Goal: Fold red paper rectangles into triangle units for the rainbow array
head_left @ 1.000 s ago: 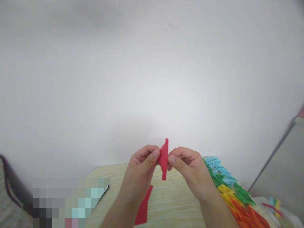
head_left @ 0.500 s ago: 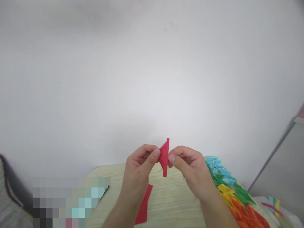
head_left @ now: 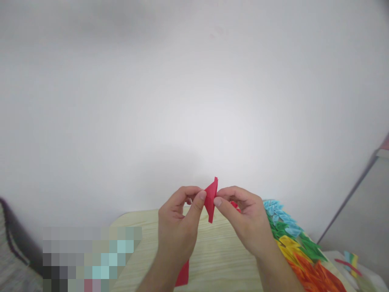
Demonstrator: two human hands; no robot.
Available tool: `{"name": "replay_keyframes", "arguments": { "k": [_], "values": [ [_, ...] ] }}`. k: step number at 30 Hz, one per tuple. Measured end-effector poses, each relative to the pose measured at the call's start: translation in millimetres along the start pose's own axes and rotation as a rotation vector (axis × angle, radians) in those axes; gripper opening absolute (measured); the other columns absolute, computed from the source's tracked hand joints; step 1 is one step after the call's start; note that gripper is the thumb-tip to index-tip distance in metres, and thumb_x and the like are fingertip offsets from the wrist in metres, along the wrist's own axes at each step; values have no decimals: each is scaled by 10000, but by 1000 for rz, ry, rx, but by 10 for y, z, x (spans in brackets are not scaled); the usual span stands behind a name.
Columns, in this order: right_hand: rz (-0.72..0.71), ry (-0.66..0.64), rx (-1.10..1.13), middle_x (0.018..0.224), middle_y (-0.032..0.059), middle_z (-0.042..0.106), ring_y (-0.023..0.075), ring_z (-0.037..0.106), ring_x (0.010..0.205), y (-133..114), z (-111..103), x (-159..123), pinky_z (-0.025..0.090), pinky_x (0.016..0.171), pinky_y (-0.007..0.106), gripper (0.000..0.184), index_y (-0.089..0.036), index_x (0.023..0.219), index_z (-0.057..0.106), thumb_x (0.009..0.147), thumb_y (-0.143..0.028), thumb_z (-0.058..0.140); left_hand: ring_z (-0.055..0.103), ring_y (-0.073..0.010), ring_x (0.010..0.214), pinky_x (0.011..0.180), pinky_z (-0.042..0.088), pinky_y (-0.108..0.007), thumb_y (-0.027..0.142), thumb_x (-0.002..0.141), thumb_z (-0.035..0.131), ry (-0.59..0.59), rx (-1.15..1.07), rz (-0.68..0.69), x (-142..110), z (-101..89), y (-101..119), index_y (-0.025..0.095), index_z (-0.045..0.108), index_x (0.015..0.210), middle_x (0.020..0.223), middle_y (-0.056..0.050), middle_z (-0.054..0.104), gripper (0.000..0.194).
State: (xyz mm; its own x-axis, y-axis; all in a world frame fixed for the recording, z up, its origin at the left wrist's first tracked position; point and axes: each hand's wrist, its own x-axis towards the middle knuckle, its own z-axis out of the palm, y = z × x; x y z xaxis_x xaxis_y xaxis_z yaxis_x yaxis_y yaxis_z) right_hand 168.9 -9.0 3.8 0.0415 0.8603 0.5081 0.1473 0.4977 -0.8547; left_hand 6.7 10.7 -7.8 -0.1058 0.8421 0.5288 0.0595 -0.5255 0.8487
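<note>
A small folded piece of red paper (head_left: 210, 199) is held up above the table, its long edge running nearly upright. My left hand (head_left: 180, 217) pinches its pointed left side between thumb and fingers. On the long right edge, my right hand (head_left: 243, 215) grips it between thumb and forefinger. More red paper (head_left: 183, 275) lies on the table, partly covered by my left forearm. Another bit of red (head_left: 235, 206) shows behind my right hand's fingers; what it is I cannot make out.
Folded paper pieces line the right of the wooden table (head_left: 225, 263): light blue (head_left: 276, 213), green (head_left: 311, 247), yellow (head_left: 288, 245) and orange (head_left: 319, 278). Coloured strips (head_left: 351, 263) lie on a white surface beyond. A pale wall (head_left: 194, 101) stands behind. The lower left is pixelated.
The red paper has tilted slightly, its long edge now leaning right at the top. My left hand has turned a little, covering more of the red paper on the table.
</note>
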Motion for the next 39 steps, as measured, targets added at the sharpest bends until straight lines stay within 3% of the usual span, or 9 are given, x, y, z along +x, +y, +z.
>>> {"name": "replay_keyframes", "arguments": {
  "k": [7, 12, 18, 22, 29, 33, 39],
  "values": [
    [70, -76, 215, 855, 20, 757, 154, 644, 777, 17, -27, 20, 521, 759, 293, 154, -241, 942, 778, 881, -382, 797, 625, -117, 767, 736, 484, -224, 301, 897, 764, -159, -409, -163, 71, -24, 20, 186, 744, 912, 811, 0, 731, 118],
    [133, -205, 377, 853, 23, 761, 144, 664, 791, 1, -51, 24, 521, 766, 271, 154, -222, 927, 779, 851, -344, 835, 643, -106, 729, 736, 493, -220, 262, 928, 723, -346, -671, -292, 90, -22, 64, 165, 742, 897, 776, -14, 742, 103],
    [152, -266, 475, 826, 20, 762, 126, 660, 762, -22, -57, 51, 524, 732, 243, 128, -208, 901, 785, 860, -321, 828, 639, -130, 719, 718, 505, -254, 269, 945, 690, -410, -769, -349, 72, 1, 138, 153, 729, 891, 775, -40, 733, 134],
    [141, -255, 432, 826, 23, 757, 137, 658, 765, -20, -60, 56, 529, 737, 261, 125, -208, 906, 785, 882, -329, 801, 629, -138, 717, 741, 507, -277, 294, 941, 694, -402, -698, -328, 71, -5, 106, 163, 723, 880, 765, -36, 728, 148],
    [80, -97, 182, 899, 34, 770, 179, 665, 818, 34, -19, 21, 527, 773, 316, 107, -228, 971, 781, 912, -308, 740, 639, -189, 826, 801, 493, -309, 362, 877, 768, -89, -115, -92, 41, -36, 79, 196, 768, 905, 844, -40, 755, 168],
    [77, -83, 142, 837, 20, 763, 163, 645, 755, 40, -25, 29, 514, 721, 297, 111, -225, 957, 784, 916, -311, 727, 638, -220, 858, 812, 489, -340, 382, 881, 754, -76, 28, -24, 28, -40, 109, 217, 785, 915, 879, -52, 760, 172],
    [93, -75, 127, 809, 33, 757, 169, 648, 727, 27, -60, 38, 517, 685, 299, 177, -212, 971, 787, 897, -370, 754, 625, -227, 851, 797, 485, -347, 365, 877, 753, -69, 62, 37, 34, -29, 126, 217, 789, 914, 861, -56, 741, 157]
  ]
}}
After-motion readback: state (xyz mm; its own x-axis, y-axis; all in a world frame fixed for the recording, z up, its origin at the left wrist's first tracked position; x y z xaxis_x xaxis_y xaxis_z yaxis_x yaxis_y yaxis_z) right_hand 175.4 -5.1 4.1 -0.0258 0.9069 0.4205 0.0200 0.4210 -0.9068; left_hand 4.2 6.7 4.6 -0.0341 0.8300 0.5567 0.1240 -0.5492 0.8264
